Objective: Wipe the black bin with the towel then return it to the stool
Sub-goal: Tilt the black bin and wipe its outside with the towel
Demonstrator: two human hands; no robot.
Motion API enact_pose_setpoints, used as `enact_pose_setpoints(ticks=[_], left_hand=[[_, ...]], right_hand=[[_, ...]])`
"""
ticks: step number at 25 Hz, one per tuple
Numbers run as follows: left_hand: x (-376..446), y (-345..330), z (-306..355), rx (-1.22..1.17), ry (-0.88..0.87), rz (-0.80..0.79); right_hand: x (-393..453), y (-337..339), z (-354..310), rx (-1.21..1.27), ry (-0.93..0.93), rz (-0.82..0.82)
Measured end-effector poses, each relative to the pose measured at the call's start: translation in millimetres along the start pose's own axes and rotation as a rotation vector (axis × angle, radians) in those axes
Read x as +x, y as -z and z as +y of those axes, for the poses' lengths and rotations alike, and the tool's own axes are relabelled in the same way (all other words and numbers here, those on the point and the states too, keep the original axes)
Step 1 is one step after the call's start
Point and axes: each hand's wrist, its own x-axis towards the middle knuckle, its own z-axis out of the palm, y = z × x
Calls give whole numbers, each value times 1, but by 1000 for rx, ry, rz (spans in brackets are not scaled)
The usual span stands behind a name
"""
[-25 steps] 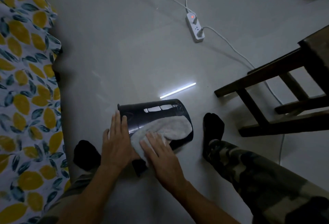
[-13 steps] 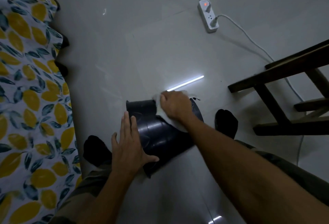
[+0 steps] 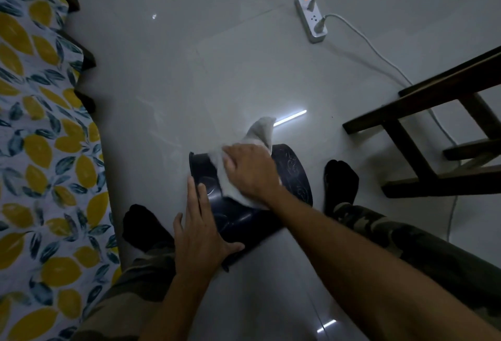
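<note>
Black bin [image 3: 238, 218] on its side on the floor between the feet, stool [image 3: 433, 91] well apart at its 2 o'clock. Right hand [image 3: 252, 172] presses white towel [image 3: 261, 130] onto the bin's top, fingers flat. Left hand [image 3: 200, 232] rests on its 8 o'clock side, fingers straight.

Black bin [image 3: 244, 218], white towel [image 3: 260, 129] (yellow-lemon bedsheet [image 3: 40, 151] beside).

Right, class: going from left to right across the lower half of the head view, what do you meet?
Yellow lemon-print fabric → black-socked foot → left hand → right hand pressing the white towel onto the black plastic bin → second black-socked foot → dark wooden stool.
</note>
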Motion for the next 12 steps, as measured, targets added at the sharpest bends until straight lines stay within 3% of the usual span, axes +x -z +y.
enact_pose_setpoints(ticks=[2, 3, 5, 7, 10, 12], left_hand=[[6, 6, 5, -19, 24, 7], [9, 9, 6, -25, 27, -1], [14, 12, 5, -14, 33, -4], [16, 9, 4, -7, 34, 3], [7, 1, 1, -20, -10, 49], [7, 2, 2, -6, -8, 21]], right_hand=[[43, 15, 29, -69, -190, -122], [46, 18, 42, -84, -252, -99], [12, 15, 53, -82, -286, 153], [-47, -2, 32, -5, -226, 298], [-98, -28, -5, -20, 14, 180], [-62, -21, -10, -41, 85, 123]])
